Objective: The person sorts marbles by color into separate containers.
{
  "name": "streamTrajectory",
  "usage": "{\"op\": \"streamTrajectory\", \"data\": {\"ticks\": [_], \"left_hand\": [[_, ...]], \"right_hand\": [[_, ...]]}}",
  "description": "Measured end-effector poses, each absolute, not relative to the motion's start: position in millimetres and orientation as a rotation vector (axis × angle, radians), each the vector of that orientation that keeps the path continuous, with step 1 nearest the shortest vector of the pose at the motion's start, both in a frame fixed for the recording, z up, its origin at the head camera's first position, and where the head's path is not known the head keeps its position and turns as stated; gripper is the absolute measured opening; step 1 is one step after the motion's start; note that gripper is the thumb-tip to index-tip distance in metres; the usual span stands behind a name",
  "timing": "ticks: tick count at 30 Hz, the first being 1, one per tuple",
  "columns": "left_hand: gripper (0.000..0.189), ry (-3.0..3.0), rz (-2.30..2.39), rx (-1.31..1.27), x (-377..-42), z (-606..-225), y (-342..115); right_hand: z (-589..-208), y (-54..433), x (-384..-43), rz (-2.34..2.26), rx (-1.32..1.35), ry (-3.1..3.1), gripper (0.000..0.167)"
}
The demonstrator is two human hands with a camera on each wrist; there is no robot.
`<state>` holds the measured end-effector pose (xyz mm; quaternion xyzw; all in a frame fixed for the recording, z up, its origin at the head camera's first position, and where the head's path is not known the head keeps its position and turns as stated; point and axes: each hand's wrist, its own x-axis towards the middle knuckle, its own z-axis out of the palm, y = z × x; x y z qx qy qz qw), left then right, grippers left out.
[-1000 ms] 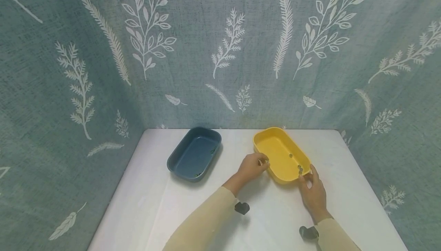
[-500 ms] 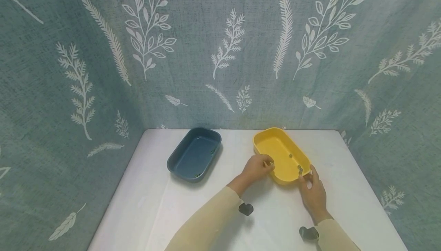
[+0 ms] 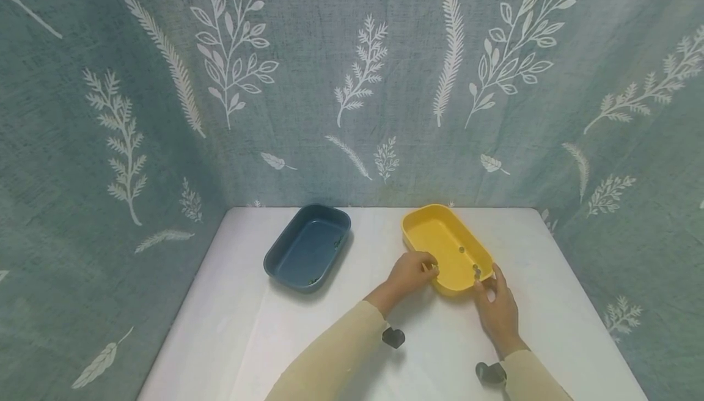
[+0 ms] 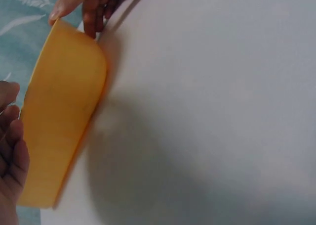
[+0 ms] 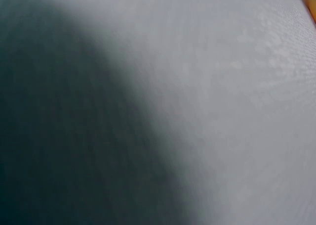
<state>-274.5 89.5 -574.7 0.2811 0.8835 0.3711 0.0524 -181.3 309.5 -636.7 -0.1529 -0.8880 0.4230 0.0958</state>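
Observation:
The yellow tray (image 3: pixel 448 248) stands on the right of the white table, with several small grey-green round pieces (image 3: pixel 476 269) inside it. Over its near left rim, my left hand (image 3: pixel 409 272) has curled fingers and pinches a small pale-green piece, mostly hidden by the fingertips. The left wrist view shows that hand (image 4: pixel 10 156) beside the tray's side wall (image 4: pixel 69 101). With thumb and fingers, my right hand (image 3: pixel 500 309) grips the tray's near right corner. In the right wrist view the hand is out of sight.
A dark blue tray (image 3: pixel 305 254) stands on the left of the table (image 3: pixel 242 327), with small green pieces (image 3: pixel 314 280) along its right inner side. Patterned grey-green cloth (image 3: pixel 308 83) encloses the table at the back and both sides.
My left hand has moved a little right and nearer along the yellow tray's left rim, fingers still pinched. The right hand keeps its grip on the tray. The head view has shifted slightly.

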Motion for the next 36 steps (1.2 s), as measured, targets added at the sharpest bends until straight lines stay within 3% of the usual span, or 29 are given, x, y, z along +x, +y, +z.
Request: {"op": "streamTrajectory", "data": {"ticks": [36], "left_hand": [[0.020, 2.767, 0.947, 0.928, -267.9, -577.7, 91.5]], "right_hand": [[-637.8, 308.8, -182.4, 1.226, -0.466, -2.654, 0.073]]}}
